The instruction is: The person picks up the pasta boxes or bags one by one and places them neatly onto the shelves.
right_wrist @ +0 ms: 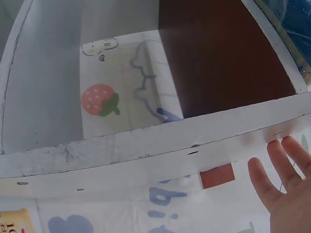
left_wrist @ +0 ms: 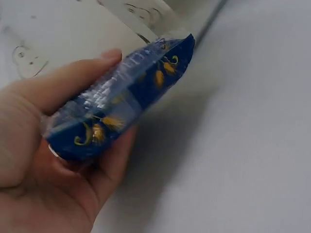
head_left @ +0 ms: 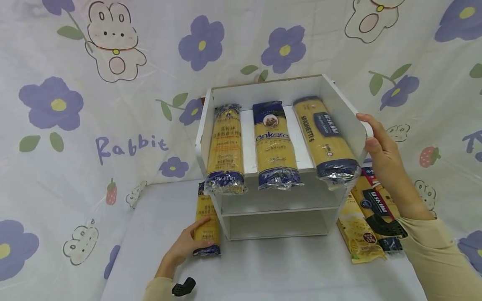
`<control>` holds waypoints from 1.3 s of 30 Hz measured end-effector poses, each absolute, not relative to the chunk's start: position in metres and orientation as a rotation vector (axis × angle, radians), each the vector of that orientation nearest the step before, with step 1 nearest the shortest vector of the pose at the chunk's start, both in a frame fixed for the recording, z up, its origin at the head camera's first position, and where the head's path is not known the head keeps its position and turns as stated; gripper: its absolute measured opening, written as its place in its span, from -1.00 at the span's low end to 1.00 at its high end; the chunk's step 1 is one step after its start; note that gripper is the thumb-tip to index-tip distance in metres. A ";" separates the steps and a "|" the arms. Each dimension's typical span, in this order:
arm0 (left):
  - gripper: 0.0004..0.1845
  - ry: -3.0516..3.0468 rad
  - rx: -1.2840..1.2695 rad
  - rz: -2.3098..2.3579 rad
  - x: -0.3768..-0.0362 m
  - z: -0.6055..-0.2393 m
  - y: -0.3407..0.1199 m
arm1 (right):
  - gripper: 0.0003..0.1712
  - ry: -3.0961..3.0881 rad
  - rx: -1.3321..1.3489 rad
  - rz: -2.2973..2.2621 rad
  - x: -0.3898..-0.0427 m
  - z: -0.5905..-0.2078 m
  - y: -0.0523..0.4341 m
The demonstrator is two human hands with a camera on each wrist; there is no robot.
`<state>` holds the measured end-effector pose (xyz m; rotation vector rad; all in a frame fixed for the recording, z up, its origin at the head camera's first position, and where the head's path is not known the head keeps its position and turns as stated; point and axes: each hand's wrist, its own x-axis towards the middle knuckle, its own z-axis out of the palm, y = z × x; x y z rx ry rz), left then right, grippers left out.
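Note:
A white shelf unit (head_left: 278,201) stands on the table with three spaghetti packs lying side by side on its upper shelf: a yellow one (head_left: 225,146), a dark blue one (head_left: 273,142) and a yellow one with a blue label (head_left: 324,138). My left hand (head_left: 201,235) grips the near end of another yellow spaghetti pack (head_left: 206,221) lying on the table just left of the unit. The left wrist view shows my thumb (left_wrist: 73,73) and fingers curled round its blue end (left_wrist: 146,73). My right hand (head_left: 370,131) rests on the unit's right side wall, its straight fingers (right_wrist: 279,160) flat against the white panel.
Several more pasta packs (head_left: 367,221) lie on the table right of the unit, partly under my right forearm. The unit's lower compartment (head_left: 278,223) shows nothing inside. A flowered rabbit-print cloth (head_left: 75,125) hangs behind and to both sides. The table (head_left: 263,267) is white.

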<state>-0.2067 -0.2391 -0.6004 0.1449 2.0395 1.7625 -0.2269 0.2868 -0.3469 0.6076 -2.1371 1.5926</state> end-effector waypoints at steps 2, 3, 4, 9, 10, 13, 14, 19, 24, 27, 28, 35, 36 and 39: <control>-0.05 1.986 0.121 1.825 -0.206 -0.600 -0.240 | -0.44 -2.147 0.597 1.584 -0.226 -0.347 0.286; -0.06 1.964 0.109 1.851 -0.206 -0.600 -0.241 | -0.44 -2.155 0.590 1.571 -0.226 -0.347 0.286; -0.07 1.945 0.098 1.875 -0.206 -0.599 -0.242 | -0.45 -2.163 0.581 1.558 -0.226 -0.347 0.287; -0.10 1.952 0.056 1.909 -0.200 -0.590 -0.246 | -0.43 -2.138 0.589 1.587 -0.226 -0.346 0.287; -0.09 1.962 0.051 1.904 -0.198 -0.589 -0.246 | -0.43 -2.134 0.592 1.591 -0.227 -0.346 0.287; -0.07 2.011 0.046 1.894 -0.193 -0.583 -0.247 | -0.44 -2.136 0.593 1.574 -0.227 -0.346 0.287; -0.06 2.028 0.049 1.898 -0.191 -0.581 -0.246 | -0.44 -2.138 0.588 1.569 -0.226 -0.345 0.286; -0.03 2.104 0.088 1.943 -0.186 -0.566 -0.245 | -0.46 -2.166 0.565 1.550 -0.225 -0.345 0.286; -0.04 2.213 0.097 1.953 -0.185 -0.544 -0.244 | -0.46 -2.174 0.571 1.558 -0.225 -0.344 0.286; -0.03 2.286 0.112 1.953 -0.185 -0.532 -0.244 | -0.45 -2.148 0.600 1.594 -0.226 -0.346 0.286; -0.03 2.306 0.117 1.959 -0.186 -0.528 -0.244 | -0.44 -2.134 0.614 1.609 -0.226 -0.346 0.286; -0.05 2.424 0.198 2.051 -0.183 -0.490 -0.241 | -0.44 -2.131 0.612 1.592 -0.228 -0.347 0.287; -0.06 2.433 0.207 2.067 -0.182 -0.484 -0.240 | -0.44 -2.136 0.611 1.586 -0.228 -0.347 0.287; -0.06 2.447 0.245 2.106 -0.179 -0.468 -0.237 | -0.45 -2.146 0.604 1.571 -0.228 -0.348 0.287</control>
